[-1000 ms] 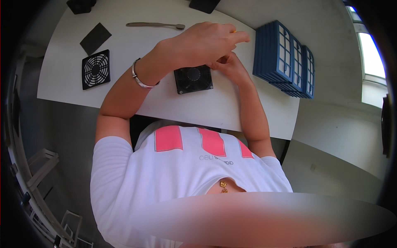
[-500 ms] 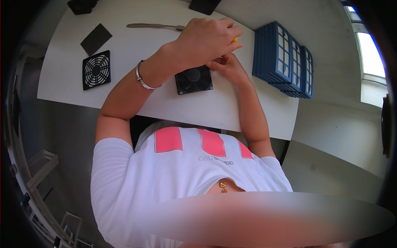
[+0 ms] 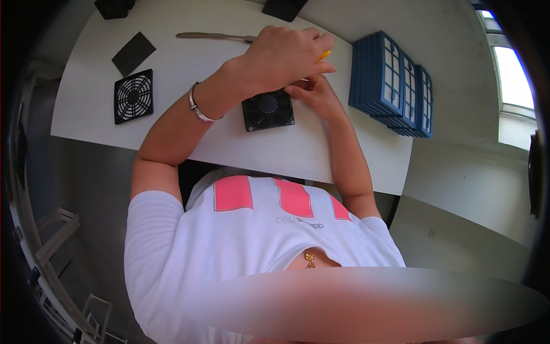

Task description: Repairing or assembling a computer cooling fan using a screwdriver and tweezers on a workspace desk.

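A square black fan (image 3: 268, 106) lies flat on the white table in front of me, its far edge hidden under my hands. My left hand (image 3: 289, 54), with a silver bracelet at the wrist, is held above the fan's far right corner. Its fingers are curled around a tool with a yellow handle (image 3: 325, 55); the rest of the tool is mostly hidden. My right hand (image 3: 317, 94) rests at that same corner, thumb and fingers pinched against the fan. To the left lie a black round-slotted fan guard (image 3: 133, 96) and a thin dark square sheet (image 3: 134, 54).
A stack of blue framed panels with white inserts (image 3: 389, 83) stands at the table's right. A long thin beige-grey tool (image 3: 212, 36) lies behind my left hand. Dark objects sit at the far edge (image 3: 285, 8) and the far left corner (image 3: 114, 8) of the white table (image 3: 229, 143).
My left fingers have shifted slightly, and a little more of the yellow handle shows. The fan and my right hand have stayed almost in place.
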A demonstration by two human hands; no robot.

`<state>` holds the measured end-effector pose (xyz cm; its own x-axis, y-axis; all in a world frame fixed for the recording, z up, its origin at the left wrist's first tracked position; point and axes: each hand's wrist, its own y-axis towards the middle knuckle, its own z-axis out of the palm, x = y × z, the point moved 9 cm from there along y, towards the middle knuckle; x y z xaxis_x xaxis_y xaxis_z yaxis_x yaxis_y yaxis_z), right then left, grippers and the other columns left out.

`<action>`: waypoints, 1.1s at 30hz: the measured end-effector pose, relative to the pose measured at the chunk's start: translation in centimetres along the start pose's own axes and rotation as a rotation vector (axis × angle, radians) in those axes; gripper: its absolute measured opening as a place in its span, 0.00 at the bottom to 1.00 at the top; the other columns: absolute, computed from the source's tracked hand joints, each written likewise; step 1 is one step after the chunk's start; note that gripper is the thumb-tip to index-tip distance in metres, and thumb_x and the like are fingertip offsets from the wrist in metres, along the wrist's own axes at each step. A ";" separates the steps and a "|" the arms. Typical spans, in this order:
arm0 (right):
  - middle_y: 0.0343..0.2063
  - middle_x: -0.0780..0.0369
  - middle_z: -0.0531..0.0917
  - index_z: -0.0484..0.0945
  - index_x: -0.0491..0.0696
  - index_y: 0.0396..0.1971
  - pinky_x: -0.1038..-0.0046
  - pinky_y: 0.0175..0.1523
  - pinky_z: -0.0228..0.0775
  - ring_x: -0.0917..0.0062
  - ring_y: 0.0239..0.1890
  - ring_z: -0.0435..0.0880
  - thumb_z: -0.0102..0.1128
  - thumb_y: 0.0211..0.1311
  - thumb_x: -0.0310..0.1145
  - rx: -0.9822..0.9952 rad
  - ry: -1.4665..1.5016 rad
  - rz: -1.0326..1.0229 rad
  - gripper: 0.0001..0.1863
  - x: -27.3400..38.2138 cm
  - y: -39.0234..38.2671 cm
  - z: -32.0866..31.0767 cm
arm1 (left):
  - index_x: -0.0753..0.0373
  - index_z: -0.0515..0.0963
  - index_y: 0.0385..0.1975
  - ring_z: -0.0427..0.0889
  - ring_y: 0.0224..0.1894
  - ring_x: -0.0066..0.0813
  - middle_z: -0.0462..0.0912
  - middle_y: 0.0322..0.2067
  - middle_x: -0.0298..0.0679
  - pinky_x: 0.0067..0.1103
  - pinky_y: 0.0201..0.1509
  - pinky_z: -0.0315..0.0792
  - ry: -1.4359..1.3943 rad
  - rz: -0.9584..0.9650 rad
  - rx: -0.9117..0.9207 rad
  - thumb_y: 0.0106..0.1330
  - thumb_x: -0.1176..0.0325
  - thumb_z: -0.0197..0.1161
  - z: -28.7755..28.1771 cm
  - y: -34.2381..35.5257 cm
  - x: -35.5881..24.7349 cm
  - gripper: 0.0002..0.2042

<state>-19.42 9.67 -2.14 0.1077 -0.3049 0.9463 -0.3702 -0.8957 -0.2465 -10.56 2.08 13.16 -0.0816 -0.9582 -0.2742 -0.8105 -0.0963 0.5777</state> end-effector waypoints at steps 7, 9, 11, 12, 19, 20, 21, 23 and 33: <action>0.30 0.66 0.85 0.78 0.43 0.48 0.78 0.44 0.71 0.84 0.35 0.80 0.69 0.61 0.26 0.000 -0.032 -0.003 0.16 1.2 -0.4 0.4 | 0.57 0.77 0.36 0.82 0.26 0.34 0.81 0.25 0.34 0.27 0.29 0.75 -0.095 0.116 0.009 0.68 0.52 0.61 -1.3 -0.2 -0.8 0.14; 0.30 0.66 0.85 0.78 0.43 0.48 0.78 0.43 0.72 0.84 0.35 0.81 0.69 0.61 0.26 -0.005 -0.054 0.005 0.16 0.8 -0.3 0.2 | 0.57 0.77 0.36 0.82 0.26 0.34 0.81 0.25 0.34 0.27 0.30 0.75 -0.064 0.115 0.065 0.68 0.53 0.61 -0.7 0.0 -1.1 0.13; 0.31 0.67 0.84 0.78 0.42 0.47 0.78 0.44 0.73 0.85 0.37 0.81 0.69 0.62 0.26 0.005 0.042 -0.025 0.15 -0.5 0.2 -0.2 | 0.56 0.78 0.38 0.81 0.25 0.34 0.80 0.24 0.34 0.27 0.30 0.75 -0.004 0.008 0.031 0.67 0.53 0.62 0.0 0.3 -0.5 0.13; 0.31 0.67 0.84 0.78 0.42 0.47 0.78 0.44 0.73 0.85 0.37 0.81 0.69 0.62 0.26 0.007 0.043 -0.024 0.15 -0.3 0.0 0.0 | 0.56 0.78 0.38 0.81 0.25 0.34 0.80 0.24 0.34 0.27 0.30 0.75 -0.004 0.006 0.032 0.67 0.53 0.62 0.2 0.3 -0.5 0.13; 0.34 0.67 0.85 0.78 0.42 0.46 0.78 0.46 0.74 0.85 0.38 0.81 0.68 0.63 0.26 0.030 -0.086 -0.017 0.13 1.6 -0.3 0.4 | 0.58 0.78 0.41 0.82 0.30 0.36 0.80 0.31 0.38 0.29 0.35 0.76 -0.141 0.104 0.005 0.64 0.58 0.65 -0.6 -0.6 -0.9 0.13; 0.34 0.67 0.85 0.78 0.42 0.47 0.78 0.45 0.74 0.85 0.38 0.81 0.68 0.63 0.25 0.027 -0.059 0.001 0.14 1.5 -0.4 0.4 | 0.59 0.78 0.42 0.82 0.31 0.37 0.80 0.32 0.39 0.29 0.36 0.76 -0.196 0.135 -0.045 0.64 0.59 0.65 -0.9 -0.6 -0.9 0.13; 0.34 0.67 0.85 0.78 0.42 0.47 0.78 0.45 0.74 0.85 0.38 0.81 0.68 0.63 0.25 0.027 -0.055 0.000 0.14 1.4 -0.4 0.5 | 0.59 0.78 0.42 0.82 0.31 0.37 0.80 0.32 0.39 0.29 0.36 0.76 -0.195 0.136 -0.041 0.64 0.59 0.65 -0.9 -0.4 -0.7 0.13; 0.34 0.67 0.85 0.79 0.42 0.47 0.78 0.45 0.74 0.85 0.37 0.81 0.68 0.63 0.26 0.008 -0.038 0.001 0.14 1.3 -0.5 0.2 | 0.59 0.78 0.38 0.81 0.30 0.36 0.80 0.30 0.38 0.28 0.34 0.76 -0.265 0.110 0.026 0.62 0.58 0.66 -0.2 0.1 -0.3 0.12; 0.36 0.68 0.84 0.80 0.45 0.45 0.78 0.47 0.72 0.84 0.39 0.79 0.70 0.63 0.34 0.026 -0.014 0.001 0.14 0.4 -0.3 0.3 | 0.58 0.75 0.30 0.79 0.21 0.35 0.79 0.19 0.35 0.26 0.24 0.72 -0.083 0.063 -0.185 0.58 0.53 0.70 -1.3 -0.1 -0.4 0.15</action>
<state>-18.99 9.74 -1.79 0.1204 -0.3103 0.9430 -0.3464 -0.9033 -0.2530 -9.73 2.13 14.24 -0.1829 -0.9391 -0.2910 -0.6828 -0.0917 0.7249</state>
